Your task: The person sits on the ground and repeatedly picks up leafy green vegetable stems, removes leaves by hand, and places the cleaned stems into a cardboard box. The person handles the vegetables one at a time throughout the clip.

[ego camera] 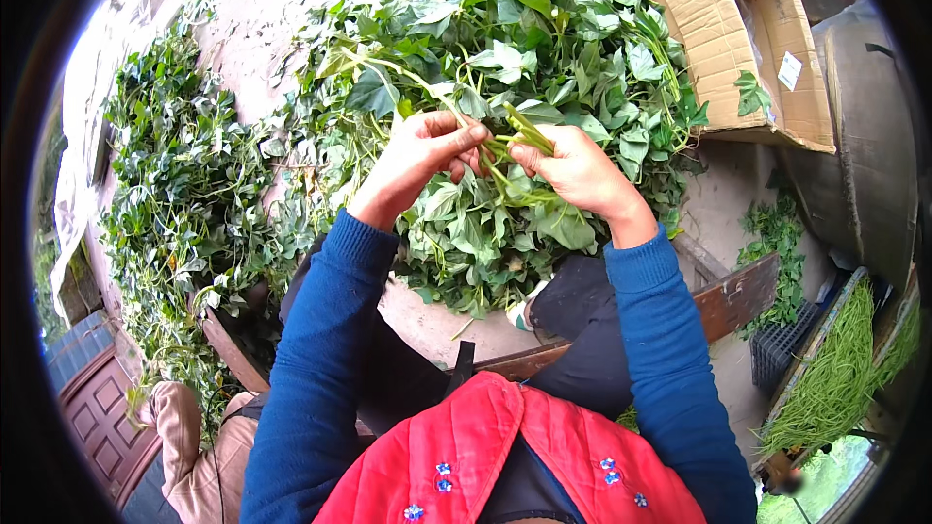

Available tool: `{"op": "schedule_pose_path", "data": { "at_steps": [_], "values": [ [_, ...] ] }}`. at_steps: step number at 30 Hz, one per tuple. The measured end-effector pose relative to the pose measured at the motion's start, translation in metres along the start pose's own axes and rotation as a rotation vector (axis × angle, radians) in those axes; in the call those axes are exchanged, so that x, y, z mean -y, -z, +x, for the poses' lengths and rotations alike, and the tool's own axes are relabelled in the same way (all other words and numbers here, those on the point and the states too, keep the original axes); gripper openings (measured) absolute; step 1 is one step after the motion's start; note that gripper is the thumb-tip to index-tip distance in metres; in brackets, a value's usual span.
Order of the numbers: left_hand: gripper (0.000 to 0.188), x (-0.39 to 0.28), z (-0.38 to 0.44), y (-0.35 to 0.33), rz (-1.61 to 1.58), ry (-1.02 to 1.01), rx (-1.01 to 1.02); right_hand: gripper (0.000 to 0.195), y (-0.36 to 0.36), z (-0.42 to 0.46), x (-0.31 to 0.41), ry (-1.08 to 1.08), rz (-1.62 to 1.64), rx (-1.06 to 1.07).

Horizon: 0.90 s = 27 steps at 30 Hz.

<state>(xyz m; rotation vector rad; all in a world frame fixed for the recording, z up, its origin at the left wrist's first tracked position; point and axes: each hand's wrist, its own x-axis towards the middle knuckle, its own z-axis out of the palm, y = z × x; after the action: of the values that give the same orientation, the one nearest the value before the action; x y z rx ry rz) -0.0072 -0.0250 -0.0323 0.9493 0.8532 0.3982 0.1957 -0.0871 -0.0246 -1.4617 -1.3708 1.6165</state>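
Note:
My left hand [422,153] pinches a long pale-green vine stem [415,78] between thumb and fingers. The stem reaches up and left over a heap of leafy green vines [495,29], which look like sweet potato vines. Close beside it, my right hand [575,167] grips a small bunch of cut green stems [530,129], their ends poking out above the thumb. Thin stalks and leaves hang below and between the two hands. Part of the heap lies right under them, in front of my knees.
An open cardboard box [713,44] lies at upper right. More vines [189,189] spread leftward, near another person's sleeve [178,437]. A wooden bench [735,295] runs beneath me. On the right are a black plastic crate [783,349] and piled thin green stalks [830,378].

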Motion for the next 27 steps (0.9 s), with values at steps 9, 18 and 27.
{"op": "schedule_pose_path", "data": {
  "at_steps": [9, 18, 27],
  "values": [
    [0.017, 0.013, 0.007, 0.004, 0.212, 0.101, 0.249, 0.021, 0.018, 0.001, 0.008, -0.105, -0.494, 0.135],
    [0.017, 0.027, 0.012, -0.015, 0.482, 0.051, 0.034, 0.019, 0.059, -0.002, 0.009, 0.090, -0.476, -0.508],
    [0.020, 0.017, 0.022, -0.004, -0.060, -0.212, -0.413, 0.031, -0.041, 0.003, 0.019, 0.011, -0.162, -0.323]
  ]
}}
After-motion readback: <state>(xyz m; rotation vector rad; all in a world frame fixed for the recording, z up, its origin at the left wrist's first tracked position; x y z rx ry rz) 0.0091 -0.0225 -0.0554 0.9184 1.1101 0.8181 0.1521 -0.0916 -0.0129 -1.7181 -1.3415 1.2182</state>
